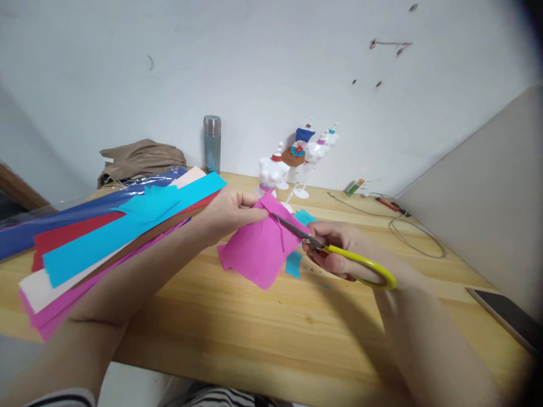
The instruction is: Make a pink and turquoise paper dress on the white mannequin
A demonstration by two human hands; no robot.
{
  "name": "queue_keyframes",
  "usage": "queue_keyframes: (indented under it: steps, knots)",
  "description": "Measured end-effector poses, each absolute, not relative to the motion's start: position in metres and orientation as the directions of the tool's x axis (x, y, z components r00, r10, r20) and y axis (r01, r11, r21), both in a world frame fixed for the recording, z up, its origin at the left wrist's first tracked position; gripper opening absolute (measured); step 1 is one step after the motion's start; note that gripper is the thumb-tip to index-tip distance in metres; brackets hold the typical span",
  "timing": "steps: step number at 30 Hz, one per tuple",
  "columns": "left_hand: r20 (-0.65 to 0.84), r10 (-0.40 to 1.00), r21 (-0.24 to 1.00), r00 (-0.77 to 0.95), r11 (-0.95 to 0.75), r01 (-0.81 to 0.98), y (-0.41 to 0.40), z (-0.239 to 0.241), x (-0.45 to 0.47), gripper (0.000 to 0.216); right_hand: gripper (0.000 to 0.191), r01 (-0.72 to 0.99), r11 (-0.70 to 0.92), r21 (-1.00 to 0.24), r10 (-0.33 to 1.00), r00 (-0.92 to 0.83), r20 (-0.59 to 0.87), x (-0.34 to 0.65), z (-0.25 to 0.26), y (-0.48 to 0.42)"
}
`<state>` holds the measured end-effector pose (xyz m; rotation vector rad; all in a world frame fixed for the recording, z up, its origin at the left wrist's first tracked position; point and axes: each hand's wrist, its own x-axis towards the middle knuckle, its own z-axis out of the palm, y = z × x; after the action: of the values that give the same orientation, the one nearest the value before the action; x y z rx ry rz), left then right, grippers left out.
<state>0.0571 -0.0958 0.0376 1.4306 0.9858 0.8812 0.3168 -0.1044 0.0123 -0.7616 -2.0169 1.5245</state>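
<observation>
My left hand [227, 212] pinches the upper edge of a pink fabric piece [258, 254], which hangs down in a flared, folded shape just above the table. In my right hand [333, 249] is a pair of scissors [360, 263] with yellow handles and dark blades. The blades reach left across the top of the pink fabric, their tips close to my left thumb; they look nearly closed. Blue scraps [293, 265] lie on the table beneath and beside the fabric. Behind my hands stand small white dress-form mannequins [271, 169], several with coloured bands or bits of cloth on them.
Long coloured strips [127, 232] are stacked at the left, beside blue plastic-wrapped material [25, 232]. A brown cloth [144, 161] and a flask [212, 144] stand near the wall. To the right are a cable [394, 232], a red-and-black tool [390, 206] and a phone [504, 316].
</observation>
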Motion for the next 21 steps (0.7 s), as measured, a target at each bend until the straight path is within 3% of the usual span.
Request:
queue_keyframes:
  steps: [8,13,17,21]
  knots:
    - [-0.010,0.933,0.999,0.359,-0.007,0.047,-0.094,0.038,0.055,0.012,0.054,0.083,0.174,-0.981,0.645,-0.763,0.050,0.312,0.013,-0.107]
    - [0.005,0.935,0.999,0.355,-0.018,0.031,-0.094,0.041,0.054,0.010,0.061,0.213,0.241,-0.947,0.565,-0.824,-0.041,0.314,0.019,-0.106]
    - [0.067,0.936,0.996,0.345,-0.080,0.025,-0.091,0.045,0.048,0.009,0.062,0.414,0.406,-0.815,0.478,-0.856,-0.197,0.313,0.018,-0.108]
    - [0.156,0.931,0.986,0.329,-0.169,0.012,-0.087,0.047,0.039,0.013,0.052,0.596,0.549,-0.586,0.521,-0.792,-0.318,0.297,0.005,-0.113]
